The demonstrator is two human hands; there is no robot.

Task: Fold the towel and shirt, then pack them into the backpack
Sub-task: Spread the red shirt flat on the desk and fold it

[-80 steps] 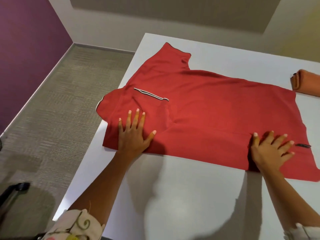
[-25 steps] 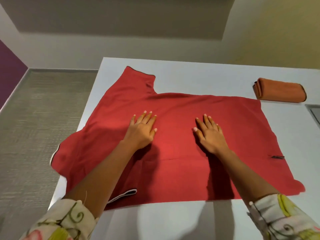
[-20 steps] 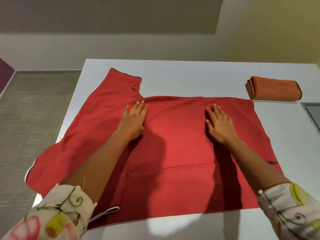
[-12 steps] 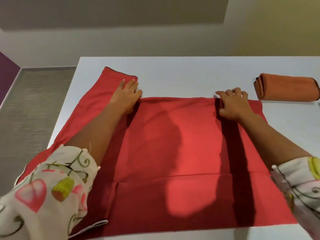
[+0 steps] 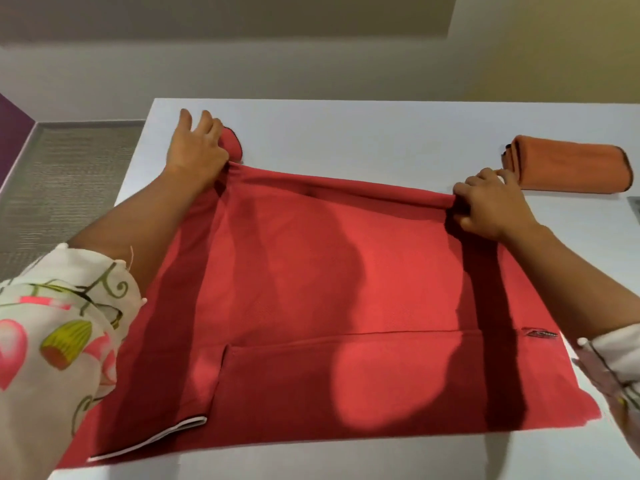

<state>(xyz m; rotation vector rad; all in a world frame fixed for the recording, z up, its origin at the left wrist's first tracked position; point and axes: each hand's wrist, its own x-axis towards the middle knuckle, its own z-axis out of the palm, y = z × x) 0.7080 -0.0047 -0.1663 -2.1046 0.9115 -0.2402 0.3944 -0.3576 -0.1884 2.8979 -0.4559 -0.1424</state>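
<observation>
- At the far left, a strip of purple wall [image 5: 10, 133] and grey woven carpet [image 5: 69, 168] lie beyond the desk's edge. Nothing of the task sits there.
- A white floral-print sleeve [image 5: 52, 323] fills the lower left corner and covers the shirt's near left end, so how that end lies is hard to tell.
- The left hand [image 5: 194, 150] grasps the far edge of the red knit shirt [image 5: 329, 289] where a short sleeve branches off. It pinches bunched cloth while two fingers stick up free.
- The shirt lies spread across the white flat-topped desk [image 5: 346, 133], its far edge raised into a taut ridge between both hands. A band along the near side is already folded over, with a white-trimmed cuff [image 5: 173, 427] lying on it. By the look of it the shirt is mid-fold: one long side is turned in, the far side comes next, and the crosswise folds are still to do.
- The right hand [image 5: 491, 206] is clenched round the same far edge at the hem end, fingers curled over the cloth.
- Just beside that hand, the orange terry towel [image 5: 568, 168] rests on the desk, folded into a compact block. That part looks done.
- The backpack is nowhere in view, so all the packing is left. A grey shape [image 5: 635, 202] at the right border is cut off and cannot be identified.
</observation>
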